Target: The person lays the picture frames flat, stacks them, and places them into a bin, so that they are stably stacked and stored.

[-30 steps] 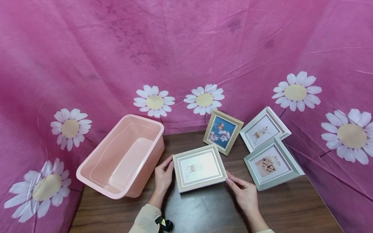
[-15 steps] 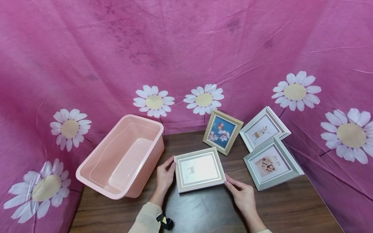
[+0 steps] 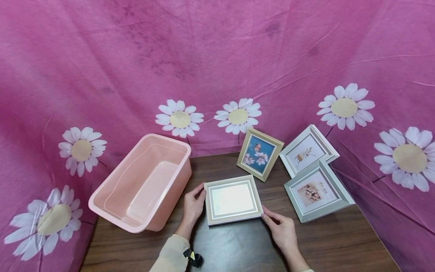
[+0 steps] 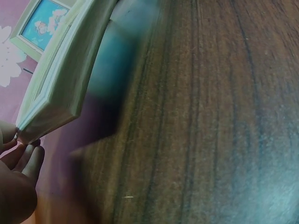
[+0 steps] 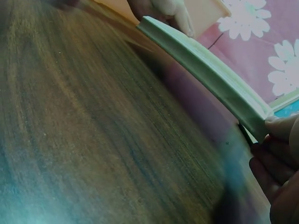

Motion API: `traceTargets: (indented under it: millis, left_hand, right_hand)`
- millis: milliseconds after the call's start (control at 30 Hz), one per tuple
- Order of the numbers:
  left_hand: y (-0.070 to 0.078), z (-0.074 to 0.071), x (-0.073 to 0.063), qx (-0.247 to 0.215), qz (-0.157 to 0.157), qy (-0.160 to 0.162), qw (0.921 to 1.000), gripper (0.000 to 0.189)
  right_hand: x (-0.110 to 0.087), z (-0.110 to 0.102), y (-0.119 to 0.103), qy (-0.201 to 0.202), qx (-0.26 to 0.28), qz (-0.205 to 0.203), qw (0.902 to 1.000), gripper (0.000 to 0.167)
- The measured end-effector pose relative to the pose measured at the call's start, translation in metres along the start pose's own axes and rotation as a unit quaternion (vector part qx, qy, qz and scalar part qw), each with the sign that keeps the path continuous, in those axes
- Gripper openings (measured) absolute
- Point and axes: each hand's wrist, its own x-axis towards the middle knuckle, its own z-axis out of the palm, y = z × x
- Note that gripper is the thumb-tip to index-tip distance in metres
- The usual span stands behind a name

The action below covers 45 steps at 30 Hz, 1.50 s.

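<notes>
Both hands hold a cream picture frame [image 3: 233, 199] by its opposite short sides, in the middle of the head view. Glare washes out nearly all of its picture. My left hand [image 3: 193, 204] pinches the left edge between thumb and fingers. On the other side, my right hand [image 3: 282, 228] pinches the lower right corner. The left wrist view has the frame [image 4: 65, 79] tilted above the wooden table, with the left fingertips [image 4: 35, 161] under its corner. In the right wrist view the frame's long edge [image 5: 201, 79] is raised off the tabletop.
A pink plastic basin [image 3: 110, 219] stands at the left. Behind the held frame is a tan frame [image 3: 259, 155] with a blue flower picture. A white frame [image 3: 307, 151] and a grey-green frame [image 3: 316, 192] overlap at the right. A pink daisy curtain [image 3: 217, 68] encloses the table.
The held frame has come slightly down and toward me, and its tilt has changed. Its deer print, visible earlier, is now lost in glare. Both hands keep their grip.
</notes>
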Motion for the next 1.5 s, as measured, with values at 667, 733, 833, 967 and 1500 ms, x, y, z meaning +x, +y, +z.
traceTargets:
  millis: [667, 733, 833, 967, 1500]
  left_hand:
    - [-0.01, 0.006, 0.003, 0.059, 0.021, 0.01, 0.998, 0.031]
    - [-0.008, 0.006, 0.003, 0.068, 0.024, 0.008, 0.9974, 0.031]
    - [-0.007, 0.007, 0.003, 0.088, 0.03, 0.003, 0.9956, 0.031]
    - [-0.006, 0.008, 0.003, 0.103, 0.038, 0.0, 0.9939, 0.031]
    - [-0.01, 0.01, 0.006, 0.087, 0.023, 0.033, 0.9954, 0.026]
  right_hand:
    - [-0.002, 0.011, 0.016, 0.018, -0.047, -0.031, 0.9983, 0.021]
    - [-0.003, 0.014, 0.017, 0.037, -0.066, -0.047, 0.996, 0.02]
    - [-0.003, 0.018, 0.019, 0.068, -0.095, -0.07, 0.9907, 0.02]
    - [-0.003, 0.022, 0.02, 0.085, -0.11, -0.084, 0.9867, 0.018]
    - [-0.005, 0.02, 0.016, 0.087, -0.085, -0.065, 0.9905, 0.023]
